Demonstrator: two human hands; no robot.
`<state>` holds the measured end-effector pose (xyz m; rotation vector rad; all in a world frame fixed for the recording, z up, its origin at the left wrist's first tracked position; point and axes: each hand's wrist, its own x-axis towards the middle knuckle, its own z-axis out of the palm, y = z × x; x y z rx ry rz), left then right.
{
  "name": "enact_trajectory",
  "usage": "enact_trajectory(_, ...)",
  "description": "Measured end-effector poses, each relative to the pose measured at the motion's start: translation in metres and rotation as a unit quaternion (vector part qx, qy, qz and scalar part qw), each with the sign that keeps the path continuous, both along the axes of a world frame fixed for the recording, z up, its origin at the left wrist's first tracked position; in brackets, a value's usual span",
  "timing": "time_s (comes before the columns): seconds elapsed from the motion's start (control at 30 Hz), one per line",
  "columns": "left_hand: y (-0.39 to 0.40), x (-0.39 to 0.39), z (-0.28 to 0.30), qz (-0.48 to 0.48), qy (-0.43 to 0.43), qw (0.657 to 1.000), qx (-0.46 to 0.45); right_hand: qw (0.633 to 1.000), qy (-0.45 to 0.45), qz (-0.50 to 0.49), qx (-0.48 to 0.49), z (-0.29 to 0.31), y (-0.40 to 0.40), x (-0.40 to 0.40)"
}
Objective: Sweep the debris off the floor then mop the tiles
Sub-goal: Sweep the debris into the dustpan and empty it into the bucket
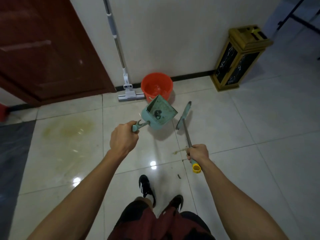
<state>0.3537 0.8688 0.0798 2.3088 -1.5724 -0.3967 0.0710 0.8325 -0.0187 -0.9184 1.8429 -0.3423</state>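
My left hand [123, 138] grips the handle of a teal dustpan [160, 113], held above the floor with small dark debris in it. My right hand [197, 152] grips the metal shaft of a teal broom [184, 115] near its yellow end cap; the broom head hangs to the right of the dustpan. A white sponge mop [130, 94] leans on the wall beside an orange bucket [156, 85] with water in it. A yellowish stain [69, 129] lies on the tiles at left. Small bits of dirt [179, 151] lie by my right hand.
A dark red door [48, 49] stands at the left. A gold and black bin [239, 58] stands at the right against the wall. A grey mat [12, 153] covers the floor at far left. My feet [147, 187] are below on glossy tiles.
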Motion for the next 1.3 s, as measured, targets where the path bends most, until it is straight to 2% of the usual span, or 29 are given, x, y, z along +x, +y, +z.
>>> enact_trajectory(0.37,0.011,0.024,-0.067,-0.008,-0.01,0.994,0.112,0.997,-0.046,-0.029,0.048,-0.058,0.01,-0.004)
enact_trajectory(0.63,-0.004,0.043,-0.11,-0.045,-0.012,0.984,0.172,0.967,-0.172,-0.174,0.07,-0.09,-0.02,0.017)
enact_trajectory(0.7,-0.008,0.049,-0.119,-0.058,-0.013,0.981,0.184,0.972,-0.15,-0.162,0.085,-0.101,-0.021,0.021)
enact_trajectory(0.83,-0.012,0.061,-0.134,-0.08,-0.022,0.978,0.192,0.987,-0.041,-0.102,0.115,-0.116,-0.011,0.025)
enact_trajectory(1.07,-0.017,0.079,-0.145,-0.099,-0.026,0.974,0.204,0.982,0.069,0.016,0.178,-0.138,0.044,0.04)
enact_trajectory(1.3,-0.001,0.085,-0.151,-0.113,-0.04,0.971,0.208,0.977,0.075,0.034,0.196,-0.136,0.12,0.069)
